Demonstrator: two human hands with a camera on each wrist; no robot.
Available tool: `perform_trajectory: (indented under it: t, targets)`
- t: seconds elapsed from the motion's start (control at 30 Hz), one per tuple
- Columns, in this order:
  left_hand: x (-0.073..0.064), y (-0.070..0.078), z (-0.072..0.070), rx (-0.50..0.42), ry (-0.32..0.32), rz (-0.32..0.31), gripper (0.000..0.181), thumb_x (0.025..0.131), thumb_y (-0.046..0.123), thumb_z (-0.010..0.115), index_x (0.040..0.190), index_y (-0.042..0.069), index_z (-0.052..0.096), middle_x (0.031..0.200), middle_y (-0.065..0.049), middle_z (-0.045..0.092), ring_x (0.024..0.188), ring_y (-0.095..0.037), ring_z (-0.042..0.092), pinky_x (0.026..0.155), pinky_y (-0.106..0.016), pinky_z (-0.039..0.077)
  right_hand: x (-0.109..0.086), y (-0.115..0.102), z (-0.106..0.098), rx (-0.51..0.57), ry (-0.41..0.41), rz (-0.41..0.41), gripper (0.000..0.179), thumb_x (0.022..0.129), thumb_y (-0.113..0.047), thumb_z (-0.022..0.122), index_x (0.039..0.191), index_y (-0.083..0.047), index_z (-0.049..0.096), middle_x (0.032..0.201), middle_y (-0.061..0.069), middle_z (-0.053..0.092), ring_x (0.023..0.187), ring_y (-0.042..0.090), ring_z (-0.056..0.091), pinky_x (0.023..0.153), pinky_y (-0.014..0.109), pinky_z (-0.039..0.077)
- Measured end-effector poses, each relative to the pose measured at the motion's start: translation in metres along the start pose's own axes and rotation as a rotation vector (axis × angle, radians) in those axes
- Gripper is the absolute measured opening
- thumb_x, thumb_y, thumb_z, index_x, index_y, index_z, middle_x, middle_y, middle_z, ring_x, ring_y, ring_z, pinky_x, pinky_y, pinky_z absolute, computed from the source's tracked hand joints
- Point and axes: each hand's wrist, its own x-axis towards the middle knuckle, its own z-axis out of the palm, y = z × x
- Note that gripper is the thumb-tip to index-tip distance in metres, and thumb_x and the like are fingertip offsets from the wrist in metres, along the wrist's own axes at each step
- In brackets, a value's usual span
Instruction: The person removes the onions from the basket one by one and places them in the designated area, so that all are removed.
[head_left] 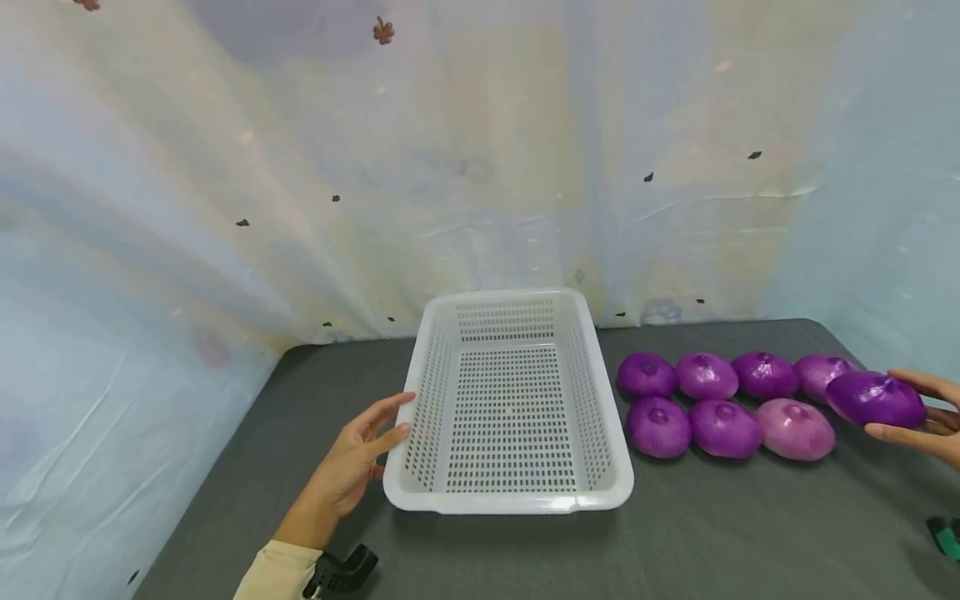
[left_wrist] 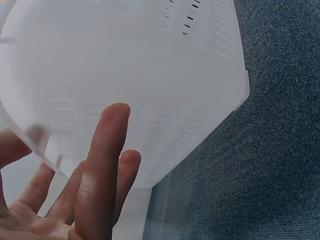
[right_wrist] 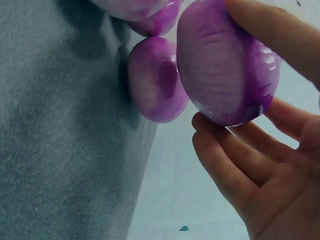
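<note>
A white perforated plastic basket (head_left: 510, 417) stands in the middle of the table, with nothing inside it. At its left rim is my left hand (head_left: 348, 462), thumb and a finger over the edge; the left wrist view shows other fingers (left_wrist: 102, 165) along the outer wall. My right hand (head_left: 933, 417) holds a dark purple onion (head_left: 876, 400) at the far right, thumb on one side and fingers on the other. In the right wrist view the held onion (right_wrist: 225, 65) overlaps another onion (right_wrist: 157, 82) that lies on the table.
Two rows of purple onions lie right of the basket, among them a paler pink one (head_left: 795, 429) in the front row. The dark grey table (head_left: 712, 533) reaches back to a patterned pale curtain (head_left: 480, 167). A green-and-black item (head_left: 947, 537) shows at the right edge.
</note>
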Motion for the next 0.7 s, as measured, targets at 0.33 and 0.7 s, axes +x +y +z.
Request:
perform_trajectory:
  t: [0.33,0.7]
  targets:
    - [0.0,0.0,0.003,-0.009,-0.005,0.005,0.055,0.096,0.026,0.067,0.147,0.024,0.047,0.152,-0.005,0.042,0.107,-0.02,0.063,0.07,-0.04,0.06,0.019,0.067,0.007,-0.084,-0.031,-0.026,0.094,0.09,-0.03,0.075,0.16,-0.03,0.012,0.168,0.002,0.007,0.139,-0.018,0.015,0.105,0.004,0.032]
    - [-0.001,-0.003,0.006,-0.023,-0.013,0.005,0.055,0.096,0.025,0.067,0.147,0.024,0.047,0.155,-0.005,0.04,0.111,-0.02,0.061,0.073,-0.043,0.06,0.025,0.088,0.008,-0.136,-0.151,0.001,0.103,0.091,-0.034,0.073,0.158,0.003,0.003,0.157,0.041,0.001,0.142,0.062,0.002,0.104,0.079,0.011]
